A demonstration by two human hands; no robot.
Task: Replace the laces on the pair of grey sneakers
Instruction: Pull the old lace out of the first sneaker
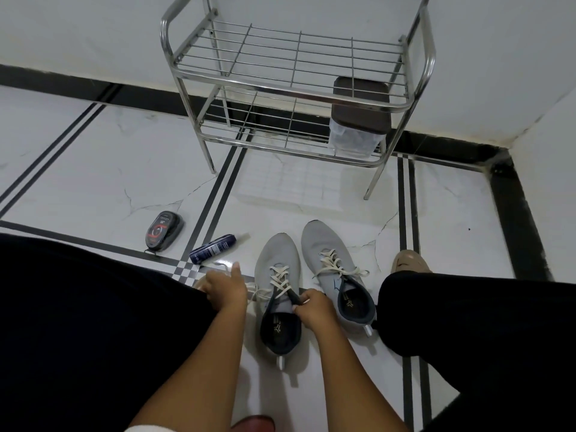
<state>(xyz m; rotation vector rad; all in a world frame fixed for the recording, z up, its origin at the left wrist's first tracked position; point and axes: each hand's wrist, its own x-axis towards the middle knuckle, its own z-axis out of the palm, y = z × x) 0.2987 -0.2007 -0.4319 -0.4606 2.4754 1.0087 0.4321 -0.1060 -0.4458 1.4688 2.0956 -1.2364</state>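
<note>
While both grey sneakers stand side by side on the floor between the person's knees, toes toward the steel rack (296,88), the work is on the left sneaker (277,294). The right hand (314,310) has its grip narrow, pinching the dark tongue at the top of that shoe's throat. The left hand (223,288) sits just beside the shoe's outer side, fingers loosely curled; it seems to hold a loose end of the cream lace (280,280), though the fingers hide the contact, so I cannot tell for sure. The right sneaker (333,272) is untouched, its own lace slack but threaded.

Both old laces are in their eyelets, so the task looks barely begun. To unlace well, keep the tongue pulled back toward the heel so the crossings go slack, then draw the lace out one row at a time from the top, feeding each end through its eyelet rather than yanking, which would bunch the upper and drag the shoe across the smooth tile.

A shoe-polish sponge (163,232) and a dark blue bottle (213,247) lie on the floor nearer the left knee.
</note>
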